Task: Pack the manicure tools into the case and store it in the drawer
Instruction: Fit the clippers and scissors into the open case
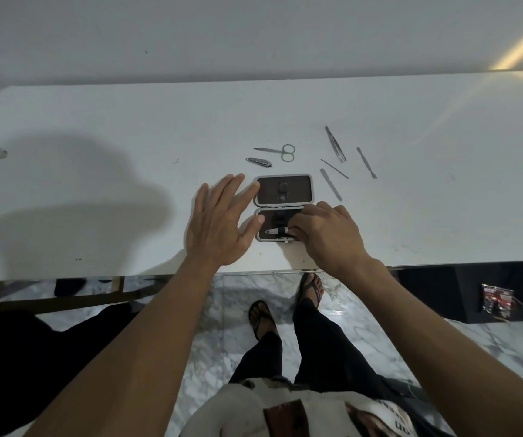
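From the head camera I look down on a white table [96, 127] with the manicure case [284, 212] lying open near its front edge, its two dark-lined halves stacked one beyond the other, hinge between them. My left hand [219, 225] lies flat on the table at the case's nine o'clock side, fingers straight and slightly spread, the index fingertip touching the far half's left rim and the thumb tip against the near half's left rim. My right hand [326, 234] comes in from four o'clock, its fingers curled down over the right end of the near half, where they pinch the end of a small nail clipper [277, 231] that lies under an elastic strap in that half. At twelve o'clock from the case, just beyond it, lie a second nail clipper [258, 161] and a pair of small scissors [280, 151], close together but not touching. At about one to two o'clock I see tweezers [336, 144], a thin pointed pick [334, 168], a flat file [331, 184] and, farthest right, a cuticle pusher [366, 163], all loose on the tabletop and apart from the case. Below the table edge I see marble floor [209, 335] and my sandalled feet [310, 290].
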